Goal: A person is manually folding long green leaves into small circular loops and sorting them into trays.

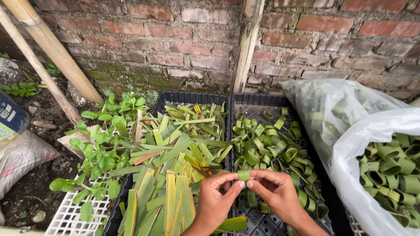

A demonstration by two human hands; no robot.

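Left hand (214, 199) and right hand (275, 192) near, fingertips pinching one green leaf strip (243, 175) between them. Black crate (262, 101) of rolled leaf rings just beyond.

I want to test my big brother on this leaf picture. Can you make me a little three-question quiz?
1. True or false: both hands pinch one small green leaf strip.
2. Which tray holds the curled leaf rings: A) left tray B) right tray?
3. What holds more rings at the far right?

Key
1. True: the left hand and right hand pinch the leaf strip together.
2. B: the rings lie in the right tray; flat leaf strips fill the left tray.
3. A clear plastic bag.
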